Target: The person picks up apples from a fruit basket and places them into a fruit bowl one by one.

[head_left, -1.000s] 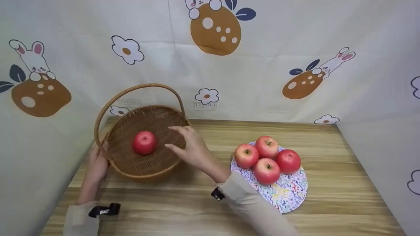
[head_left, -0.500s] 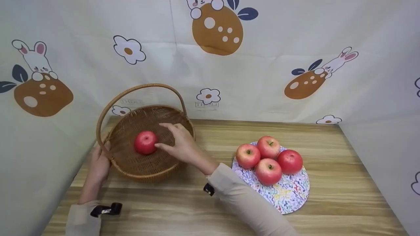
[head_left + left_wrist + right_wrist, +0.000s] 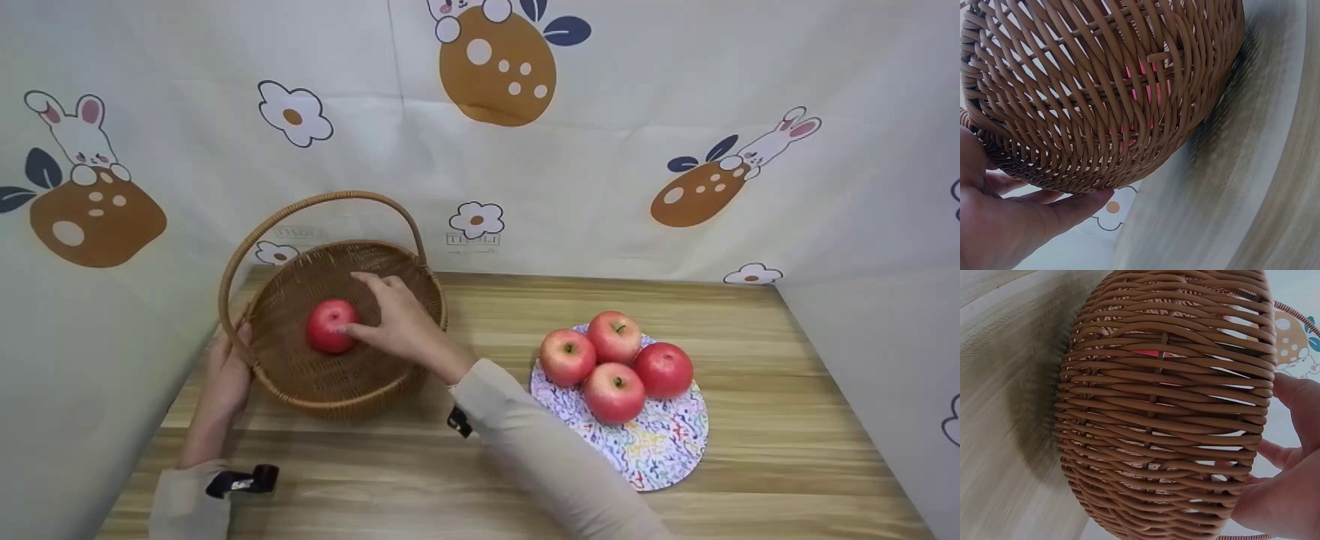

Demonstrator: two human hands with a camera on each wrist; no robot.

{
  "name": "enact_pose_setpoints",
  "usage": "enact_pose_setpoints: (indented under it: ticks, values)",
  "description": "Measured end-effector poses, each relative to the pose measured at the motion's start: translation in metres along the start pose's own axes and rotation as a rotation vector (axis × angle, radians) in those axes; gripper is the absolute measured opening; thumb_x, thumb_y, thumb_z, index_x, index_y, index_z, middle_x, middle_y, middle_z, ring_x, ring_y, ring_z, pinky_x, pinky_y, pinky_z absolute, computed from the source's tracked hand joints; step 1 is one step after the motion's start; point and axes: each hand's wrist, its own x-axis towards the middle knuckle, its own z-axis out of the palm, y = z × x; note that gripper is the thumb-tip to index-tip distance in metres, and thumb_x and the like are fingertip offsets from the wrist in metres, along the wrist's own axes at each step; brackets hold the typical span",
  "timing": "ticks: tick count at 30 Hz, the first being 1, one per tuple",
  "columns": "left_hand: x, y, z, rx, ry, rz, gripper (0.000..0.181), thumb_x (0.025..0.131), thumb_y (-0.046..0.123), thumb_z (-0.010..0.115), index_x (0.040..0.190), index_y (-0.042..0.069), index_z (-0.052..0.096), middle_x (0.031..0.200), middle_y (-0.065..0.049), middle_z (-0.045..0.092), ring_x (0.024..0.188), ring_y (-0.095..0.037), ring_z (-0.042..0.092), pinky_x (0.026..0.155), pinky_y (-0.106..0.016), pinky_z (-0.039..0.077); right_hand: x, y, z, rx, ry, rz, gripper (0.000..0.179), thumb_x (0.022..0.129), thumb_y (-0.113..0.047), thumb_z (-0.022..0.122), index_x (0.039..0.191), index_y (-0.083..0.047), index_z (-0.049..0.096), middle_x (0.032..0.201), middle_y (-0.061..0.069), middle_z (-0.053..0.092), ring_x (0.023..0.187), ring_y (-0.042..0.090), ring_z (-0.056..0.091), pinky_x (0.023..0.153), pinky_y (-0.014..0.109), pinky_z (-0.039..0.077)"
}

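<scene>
A round wicker basket [image 3: 352, 401] with a tall arched handle [image 3: 330, 196] stands at the left of the table, one red apple [image 3: 327, 322] inside it. My left hand [image 3: 227, 375] grips the basket's left side at the rim. In the left wrist view, that hand's fingers [image 3: 1081, 211] lie along the woven wall. My right hand [image 3: 401, 322] reaches over the right rim into the basket, thumb and fingers spread apart and holding nothing. Its thumb overlaps the apple's right side in the head view. From the right wrist, the hand [image 3: 1292, 484] shows partly behind the wicker.
On the right, a round plate with a colourful squiggle pattern [image 3: 645, 450] bears several red apples [image 3: 615, 394] grouped at its far side. The wood-grain table [image 3: 360, 480] meets patterned fabric walls [image 3: 600, 187] at the back and sides.
My right hand has moved left and deeper over the basket, bringing its thumb across the apple. The left hand keeps its hold on the basket, and the plate's apples stay in place.
</scene>
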Motion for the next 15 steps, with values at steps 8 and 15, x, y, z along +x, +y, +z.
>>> enact_pose_setpoints:
  ticks: [8,15]
  values:
    - [0.0,-0.001,-0.002,0.012,-0.008,-0.015,0.059,0.117,0.028,0.029,0.169,0.005,0.015,0.173,-0.022,0.02,0.156,-0.039,0.021,0.113,-0.019,0.033,0.017,-0.001,0.009,0.03,-0.056,0.045,0.084,0.094,-0.032,0.082,0.164,-0.016,0.038,0.159,0.02,0.045,0.144,0.03,0.048,0.116,0.04,0.043]
    - [-0.001,-0.002,-0.002,0.028,-0.014,-0.01,0.059,0.117,0.028,0.03,0.169,0.005,0.016,0.172,-0.024,0.022,0.155,-0.039,0.024,0.097,-0.008,0.038,0.029,0.007,0.019,0.052,-0.087,0.075,0.088,0.093,-0.034,0.083,0.164,-0.015,0.036,0.158,0.018,0.047,0.148,0.028,0.043,0.118,0.038,0.041]
